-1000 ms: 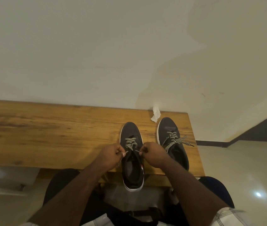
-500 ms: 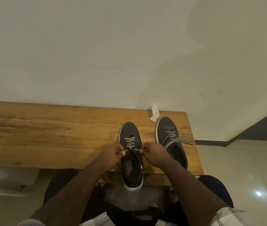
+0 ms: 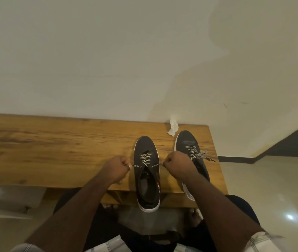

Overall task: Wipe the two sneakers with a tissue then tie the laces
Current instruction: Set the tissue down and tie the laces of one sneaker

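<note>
Two dark sneakers with white soles stand toes-away on the wooden table (image 3: pixel 53 146). The left sneaker (image 3: pixel 145 146) hangs its heel over the near edge. Its black-and-white lace (image 3: pixel 145 160) is stretched sideways across the tongue. My left hand (image 3: pixel 116 167) pinches one lace end to the left of the shoe. My right hand (image 3: pixel 176 164) pinches the other end on the right. The right sneaker (image 3: pixel 186 140) is partly hidden behind my right forearm, and its lace (image 3: pixel 198 155) lies in a bow. A crumpled white tissue (image 3: pixel 173 126) lies by the wall near the toes.
The table butts against a pale wall (image 3: pixel 108 60) and ends just right of the right sneaker. Shiny floor (image 3: pixel 272 188) lies beyond that end. A white object (image 3: pixel 8 200) sits below the table's near edge at left. My lap is under the near edge.
Both hands have moved apart, left hand leftward and right hand rightward, drawing the left sneaker's lace ends out taut to either side.
</note>
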